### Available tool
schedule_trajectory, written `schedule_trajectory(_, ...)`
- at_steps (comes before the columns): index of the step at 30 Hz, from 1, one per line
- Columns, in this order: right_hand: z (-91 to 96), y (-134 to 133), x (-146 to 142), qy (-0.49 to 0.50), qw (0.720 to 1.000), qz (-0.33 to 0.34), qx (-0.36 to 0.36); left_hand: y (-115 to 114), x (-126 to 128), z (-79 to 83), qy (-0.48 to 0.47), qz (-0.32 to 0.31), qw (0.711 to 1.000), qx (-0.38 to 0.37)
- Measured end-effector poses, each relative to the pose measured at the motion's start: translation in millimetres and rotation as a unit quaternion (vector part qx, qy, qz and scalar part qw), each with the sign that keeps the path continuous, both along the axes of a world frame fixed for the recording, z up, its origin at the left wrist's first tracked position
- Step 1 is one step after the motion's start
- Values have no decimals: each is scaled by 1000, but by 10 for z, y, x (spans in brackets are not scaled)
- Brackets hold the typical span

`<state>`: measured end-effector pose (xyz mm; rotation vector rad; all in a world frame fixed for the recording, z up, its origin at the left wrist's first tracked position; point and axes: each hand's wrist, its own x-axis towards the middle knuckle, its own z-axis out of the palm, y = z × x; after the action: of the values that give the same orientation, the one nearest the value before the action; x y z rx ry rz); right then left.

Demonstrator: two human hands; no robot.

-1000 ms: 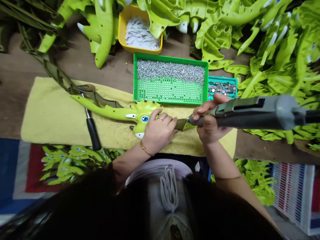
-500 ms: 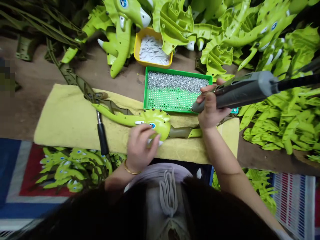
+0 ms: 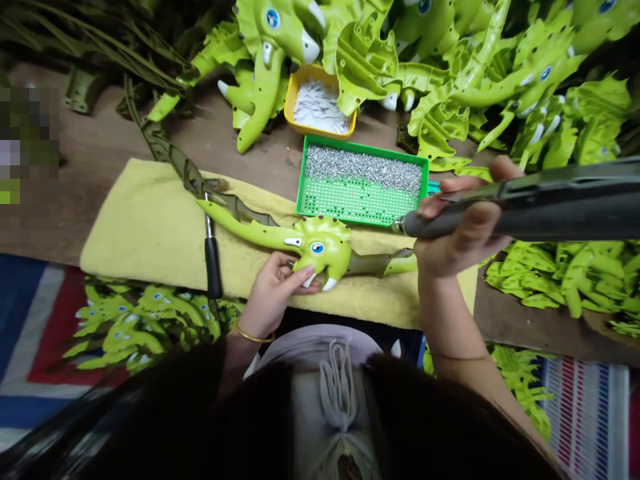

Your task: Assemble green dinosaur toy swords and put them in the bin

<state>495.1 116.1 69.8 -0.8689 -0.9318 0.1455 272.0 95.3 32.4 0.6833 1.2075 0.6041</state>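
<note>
A lime-green plastic toy with a dinosaur head (image 3: pixel 327 250) lies across a folded yellow towel (image 3: pixel 145 227). Its blue eye faces up, and a dark olive strip runs out to either side. My left hand (image 3: pixel 275 287) pinches the lower edge of the head beside its white horn tip, thumb on top and fingers partly underneath. In my right hand (image 3: pixel 465 227) is a dark grey electric screwdriver (image 3: pixel 530 207), raised over the towel's right part. The tip points left, by the lower right corner of a green perforated tray (image 3: pixel 363 217) of small silver screws (image 3: pixel 365 167).
Behind the tray stands a yellow bin (image 3: pixel 321 127) with small white pieces. Green toy parts (image 3: pixel 540 87) heap up along the back and right. A black-handled tool (image 3: pixel 213 267) lies left of the toy. More finished-looking heads (image 3: pixel 150 320) fill a space below the table's left front edge.
My left hand has moved down from the top of the head to its lower edge and grips it there. My right hand has shifted right with the screwdriver, which looks larger and closer.
</note>
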Motion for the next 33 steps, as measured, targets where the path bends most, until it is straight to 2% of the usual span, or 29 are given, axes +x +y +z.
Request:
schedule_trajectory(3, 38, -33, -48, -19, 1000, -12, -1, -52, 24, -35, -19, 7, 1000, 4)
schedule_trajectory(7, -165, 94, -9, -8, 997, -45, -56, -112, 53, -102, -32, 5, 999, 18)
schedule_trajectory(11, -339, 170, 32, 14, 993, -38, -115, -186, 61, -168, -36, 11, 998, 41)
schedule_trajectory(17, -429, 134, 22, 12, 995, -12, -95, -268, 47, -165, -23, 23, 999, 40)
schedule_trajectory(21, -308, 153, 43, 4, 997, 13, -80, -200, 59, -100, -26, 9, 999, 28)
schedule_trajectory(25, 43, 52, -14, 7, 1000, 15, 10, -128, 88, -89, -34, 12, 999, 34)
schedule_trajectory(27, 174, -73, -101, 17, 999, 31, 26, -113, 103, -111, -37, 16, 998, 39)
schedule_trajectory(29, 207, -232, -210, 22, 998, 66, -1, -110, 114, -138, -36, 19, 998, 40)
schedule_trajectory(33, 68, -531, -373, -5, 992, 97, -76, -117, 117, -174, -42, 22, 998, 41)
